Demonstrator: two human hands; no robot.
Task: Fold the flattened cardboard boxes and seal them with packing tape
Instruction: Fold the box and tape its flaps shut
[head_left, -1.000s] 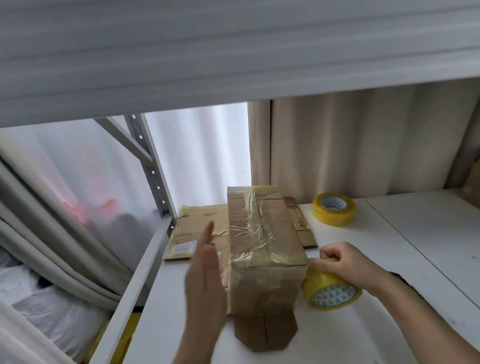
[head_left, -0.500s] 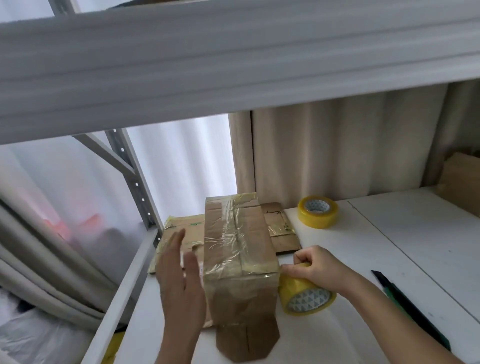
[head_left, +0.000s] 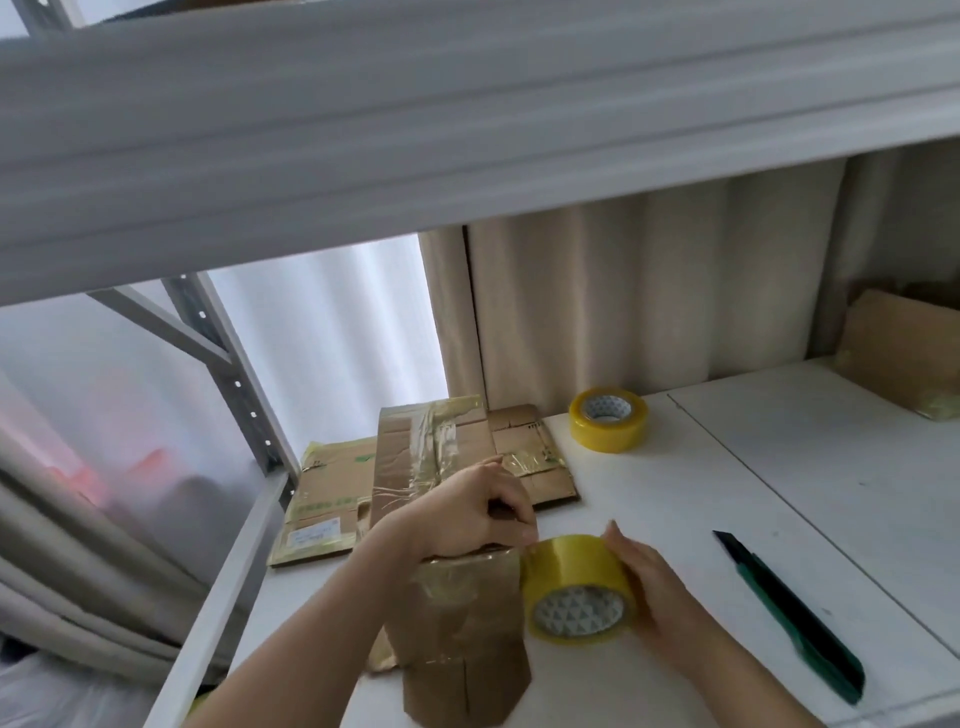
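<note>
A brown cardboard box (head_left: 457, 613), wrapped in clear tape, stands on the white shelf (head_left: 675, 519) in front of me. My left hand (head_left: 467, 512) lies over its top near the right edge, fingers curled and pinching at the tape end there. My right hand (head_left: 644, 582) holds a yellow tape roll (head_left: 576, 590) pressed against the box's right side. Flattened cardboard boxes (head_left: 332, 493) lie behind the box at the shelf's left rear.
A second yellow tape roll (head_left: 608, 418) sits near the curtain at the back. A green and black utility knife (head_left: 789, 613) lies on the shelf to the right. Another cardboard box (head_left: 904, 348) stands at far right. An upper shelf beam (head_left: 467, 130) hangs overhead.
My left hand moved from the box's left side onto its top, now pinching by the roll. My right hand shifted its hold round the roll's right side. The view swung left.
</note>
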